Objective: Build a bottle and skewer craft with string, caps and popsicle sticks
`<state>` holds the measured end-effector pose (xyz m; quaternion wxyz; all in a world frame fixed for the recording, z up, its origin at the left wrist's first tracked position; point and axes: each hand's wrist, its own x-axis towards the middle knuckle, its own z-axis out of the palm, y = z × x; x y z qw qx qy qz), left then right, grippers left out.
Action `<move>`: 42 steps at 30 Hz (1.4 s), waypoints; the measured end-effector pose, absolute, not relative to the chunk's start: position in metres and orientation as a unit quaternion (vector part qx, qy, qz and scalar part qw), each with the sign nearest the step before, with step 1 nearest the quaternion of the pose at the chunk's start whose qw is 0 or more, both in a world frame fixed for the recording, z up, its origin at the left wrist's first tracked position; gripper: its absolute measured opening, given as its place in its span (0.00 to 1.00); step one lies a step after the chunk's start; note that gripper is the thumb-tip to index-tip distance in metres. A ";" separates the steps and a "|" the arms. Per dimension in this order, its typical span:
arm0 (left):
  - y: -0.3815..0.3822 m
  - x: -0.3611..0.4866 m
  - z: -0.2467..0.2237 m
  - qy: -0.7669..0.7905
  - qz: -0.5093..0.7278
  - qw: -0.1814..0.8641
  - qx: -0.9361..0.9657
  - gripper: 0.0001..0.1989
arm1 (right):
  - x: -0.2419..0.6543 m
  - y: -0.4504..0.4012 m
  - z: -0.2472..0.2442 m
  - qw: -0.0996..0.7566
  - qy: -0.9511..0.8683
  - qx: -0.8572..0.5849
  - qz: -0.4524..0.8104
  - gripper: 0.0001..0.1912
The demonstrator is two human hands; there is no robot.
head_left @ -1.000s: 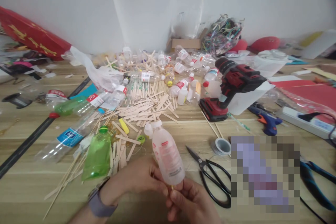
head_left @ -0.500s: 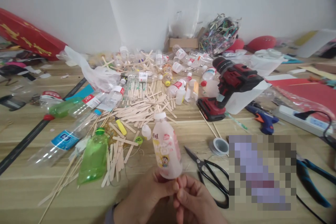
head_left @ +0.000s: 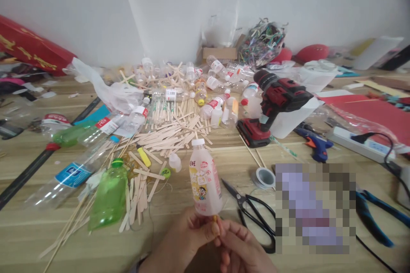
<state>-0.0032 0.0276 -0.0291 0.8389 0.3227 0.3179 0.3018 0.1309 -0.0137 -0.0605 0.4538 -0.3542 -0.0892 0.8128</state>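
A small frosted plastic bottle with a white cap and a cartoon label stands nearly upright just beyond my fingers. My left hand is closed at the bottle's base, its thumb and fingertips pinched on a small orange-yellow piece. Against it, my right hand pinches the same piece from the other side. Fingers cover most of that piece, so its kind is unclear. Whether the left fingers also support the bottle from below is hidden. Black-handled scissors lie right beside my right hand.
A green bottle and several wooden craft sticks lie left. Ahead stands a red-black cordless drill. To the right are a wire spool, a blue glue gun, a power strip and blue-handled pliers.
The view has shifted slightly, so the table things appear further left. The bottle now appears more upright, and more of the orange-yellow piece shows between my fingertips.
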 end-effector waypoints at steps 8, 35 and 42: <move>0.026 0.000 -0.035 0.309 0.298 0.839 0.334 0.21 | 0.129 -0.017 -0.061 0.453 -0.100 -0.365 0.807 0.21; 0.015 -0.002 -0.048 0.422 0.272 0.795 0.342 0.30 | 0.172 0.016 -0.007 0.210 -0.479 -0.514 0.680 0.15; 0.014 -0.005 -0.049 0.405 0.295 0.800 0.329 0.28 | 0.176 0.030 0.014 0.063 -0.518 -0.511 0.683 0.12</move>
